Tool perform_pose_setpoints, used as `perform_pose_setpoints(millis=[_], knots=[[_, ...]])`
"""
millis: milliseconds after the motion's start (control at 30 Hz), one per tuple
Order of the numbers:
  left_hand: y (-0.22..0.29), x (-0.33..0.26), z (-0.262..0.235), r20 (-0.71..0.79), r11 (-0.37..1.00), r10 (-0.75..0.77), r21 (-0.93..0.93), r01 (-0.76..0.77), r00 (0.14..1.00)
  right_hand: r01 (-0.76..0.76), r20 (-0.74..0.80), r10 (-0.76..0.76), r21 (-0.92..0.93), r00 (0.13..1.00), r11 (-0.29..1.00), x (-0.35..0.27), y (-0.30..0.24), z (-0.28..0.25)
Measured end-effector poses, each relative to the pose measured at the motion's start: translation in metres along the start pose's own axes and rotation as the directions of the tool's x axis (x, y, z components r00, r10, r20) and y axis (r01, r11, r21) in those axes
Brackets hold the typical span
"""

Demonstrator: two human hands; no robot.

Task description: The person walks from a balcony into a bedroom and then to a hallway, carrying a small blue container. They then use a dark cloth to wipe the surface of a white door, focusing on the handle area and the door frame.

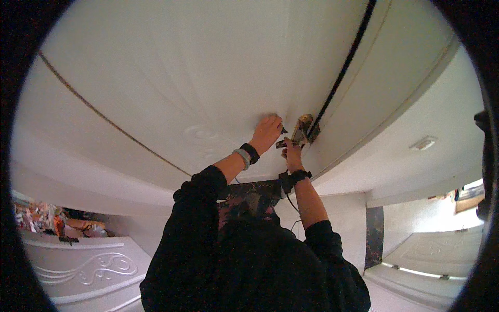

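Observation:
A white panelled door [197, 93] fills most of the view, with a brass lever handle [302, 126] near its edge. My left hand [266, 132] is closed around a small dark tool whose tip pokes out toward the handle, and the fist rests against the door face. My right hand [291, 149] grips the lower part of the brass handle from below. Both wrists wear dark bands, and both arms are in black sleeves.
A black seal strip [343, 67] runs up the door edge beside the frame. Another white door with scroll carving [99, 268] lies at the lower left, and a third panel [431, 249] lies at the lower right. A cluttered shelf [41, 218] sits far left.

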State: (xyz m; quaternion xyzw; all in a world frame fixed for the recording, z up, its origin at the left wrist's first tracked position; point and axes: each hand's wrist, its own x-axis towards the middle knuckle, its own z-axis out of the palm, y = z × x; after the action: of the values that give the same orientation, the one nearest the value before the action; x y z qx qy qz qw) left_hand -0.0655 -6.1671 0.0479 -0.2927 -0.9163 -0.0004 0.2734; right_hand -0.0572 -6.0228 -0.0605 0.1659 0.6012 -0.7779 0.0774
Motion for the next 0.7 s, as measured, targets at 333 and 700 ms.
perform_pose_setpoints(millis=[333, 700], knots=[[-0.109, -0.112, -0.099, -0.294, 0.926, -0.367, -0.022, 0.378, 0.883, -0.136, 0.037, 0.132, 0.141, 0.991, 0.981, -0.014, -0.010, 0.003], [-0.121, -0.085, -0.119, -0.601, 0.829, -0.472, -0.053, 0.557, 0.646, -0.143, 0.013, 0.143, 0.159, 0.990, 0.977, -0.015, -0.009, 0.005]])
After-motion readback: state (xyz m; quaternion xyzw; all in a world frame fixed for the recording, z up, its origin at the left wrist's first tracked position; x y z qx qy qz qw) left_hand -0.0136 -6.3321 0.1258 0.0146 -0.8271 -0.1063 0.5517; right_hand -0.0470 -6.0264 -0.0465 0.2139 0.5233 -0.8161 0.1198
